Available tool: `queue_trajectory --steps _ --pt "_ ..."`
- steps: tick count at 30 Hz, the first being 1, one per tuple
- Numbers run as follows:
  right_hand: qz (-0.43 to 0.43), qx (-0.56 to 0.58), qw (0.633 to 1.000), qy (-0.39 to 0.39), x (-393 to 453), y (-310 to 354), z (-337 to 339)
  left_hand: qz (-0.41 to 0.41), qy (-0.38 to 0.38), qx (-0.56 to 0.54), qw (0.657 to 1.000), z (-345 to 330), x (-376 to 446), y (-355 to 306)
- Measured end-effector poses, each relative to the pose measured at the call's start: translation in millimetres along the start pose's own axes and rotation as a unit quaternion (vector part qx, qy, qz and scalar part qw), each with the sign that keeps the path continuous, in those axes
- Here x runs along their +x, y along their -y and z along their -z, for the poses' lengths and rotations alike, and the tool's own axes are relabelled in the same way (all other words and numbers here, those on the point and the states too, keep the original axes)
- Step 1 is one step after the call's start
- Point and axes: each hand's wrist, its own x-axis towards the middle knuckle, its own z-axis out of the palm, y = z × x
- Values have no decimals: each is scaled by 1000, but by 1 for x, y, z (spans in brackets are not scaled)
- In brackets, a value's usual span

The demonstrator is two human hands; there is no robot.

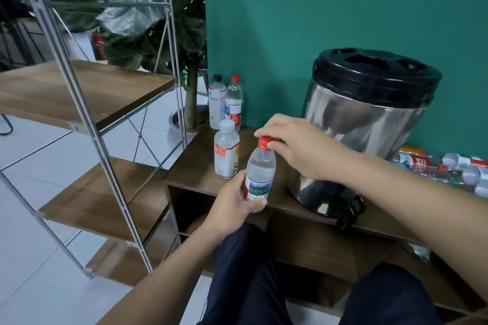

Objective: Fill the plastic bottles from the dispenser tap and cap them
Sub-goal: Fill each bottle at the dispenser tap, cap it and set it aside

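My left hand (232, 199) grips the lower body of a clear plastic bottle (260, 169) that holds water, just above the front edge of the wooden cabinet top (195, 163). My right hand (295, 145) pinches its red cap (266, 142) from above. The steel dispenser (369, 124) with a black lid stands to the right, and its black tap (348, 212) hangs over the front edge. Three capped bottles stand to the left: a white-capped one (226, 150), a black-capped one (217, 103) and a red-capped one (234, 103).
Several empty bottles (449, 169) lie in a pile on the cabinet top right of the dispenser. A metal-framed wooden shelf unit (87, 92) stands at the left, with a potted plant (190, 103) behind it. My knees sit below the cabinet front.
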Motion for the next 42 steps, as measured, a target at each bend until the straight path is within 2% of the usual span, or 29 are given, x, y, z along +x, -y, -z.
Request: queue_trajectory --steps 4,8,11,14,21,26,28,32,37,42 --pt "-38 3 999 -10 23 -2 -8 8 -28 0 1000 -5 12 4" --pt "-102 -19 992 -72 37 -6 -23 25 -76 4 997 -18 22 5" --pt "-120 7 984 -131 38 -8 -35 32 -111 10 993 -24 27 6" --pt "-140 41 974 -173 35 -9 -49 26 -112 7 993 -22 30 10" --pt "-242 132 957 -94 12 -1 -103 -15 -80 -12 997 6 18 26" --pt "-321 179 927 -78 6 4 -139 8 -192 0 981 48 21 45" --pt "-344 193 916 -75 11 5 -151 36 -196 34 979 58 33 50" --pt "-361 217 902 -92 25 -1 -174 46 -164 79 982 67 60 52" --pt "-375 169 906 -103 50 -13 -185 32 -159 139 977 67 91 53" --pt "-398 203 881 -153 83 -33 -193 48 -157 169 972 61 129 53"
